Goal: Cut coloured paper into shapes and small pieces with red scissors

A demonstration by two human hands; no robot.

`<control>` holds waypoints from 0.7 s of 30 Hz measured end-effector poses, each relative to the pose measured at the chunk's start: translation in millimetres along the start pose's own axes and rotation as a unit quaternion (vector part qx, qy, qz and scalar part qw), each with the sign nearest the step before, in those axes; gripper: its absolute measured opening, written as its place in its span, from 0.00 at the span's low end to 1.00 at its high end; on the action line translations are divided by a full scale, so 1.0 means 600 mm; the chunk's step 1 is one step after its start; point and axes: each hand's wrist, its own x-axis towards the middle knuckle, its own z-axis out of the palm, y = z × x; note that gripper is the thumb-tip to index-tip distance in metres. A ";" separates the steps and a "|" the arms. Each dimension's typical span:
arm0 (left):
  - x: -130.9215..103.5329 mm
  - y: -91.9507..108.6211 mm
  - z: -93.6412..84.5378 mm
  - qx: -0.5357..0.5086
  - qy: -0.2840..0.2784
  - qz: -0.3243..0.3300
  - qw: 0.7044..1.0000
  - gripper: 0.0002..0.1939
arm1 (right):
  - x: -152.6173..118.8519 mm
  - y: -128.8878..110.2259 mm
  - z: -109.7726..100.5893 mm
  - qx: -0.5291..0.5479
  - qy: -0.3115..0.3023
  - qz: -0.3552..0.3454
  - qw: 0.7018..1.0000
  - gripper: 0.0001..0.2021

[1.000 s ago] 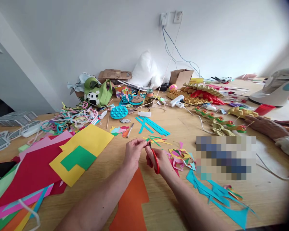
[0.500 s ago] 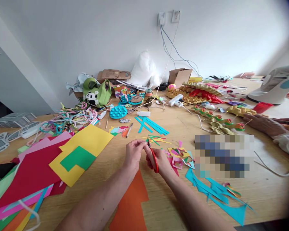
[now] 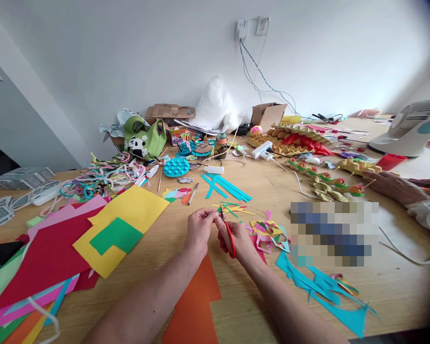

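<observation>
My right hand (image 3: 236, 238) is closed on a pair of scissors with red handles (image 3: 230, 241), blades pointing up and away from me. Pinched in the fingers of my left hand (image 3: 200, 229) is a small piece of green paper (image 3: 220, 209), mostly hidden, right at the scissor tips. Both hands meet above the wooden table. Under my forearms lies a sheet of orange paper (image 3: 197, 306). Thin green and yellow paper strips (image 3: 236, 209) lie just beyond my hands, and a heap of cut scraps (image 3: 267, 231) is to the right of them.
Stacked coloured sheets (image 3: 53, 253) spread over the left side. Blue strips (image 3: 225, 186) lie ahead, blue offcuts (image 3: 326, 286) at right. A pen (image 3: 192, 193), a blue scalloped tray (image 3: 176, 167) and a green panda bag (image 3: 143, 138) stand farther back. Another person's hand (image 3: 390, 188) rests at right, near a fan (image 3: 408, 126).
Hardly anything differs. Both hands keep the same place and grip, with the scissors and green paper still together; the whole view has shifted very slightly.
</observation>
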 end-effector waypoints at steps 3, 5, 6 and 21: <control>-0.001 0.001 0.000 -0.003 0.002 -0.002 1.000 0.03 | 0.001 0.003 -0.001 -0.010 0.001 -0.006 1.000 0.28; -0.002 0.002 0.001 -0.004 0.004 -0.003 1.000 0.03 | 0.002 0.004 -0.001 -0.014 0.002 -0.007 1.000 0.28; -0.003 0.003 0.001 -0.004 0.005 -0.002 1.000 0.04 | 0.002 0.004 -0.002 -0.015 0.002 -0.008 1.000 0.27; 0.000 0.004 0.001 -0.006 0.004 -0.003 1.000 0.03 | 0.001 -0.001 -0.001 -0.024 0.004 -0.010 1.000 0.27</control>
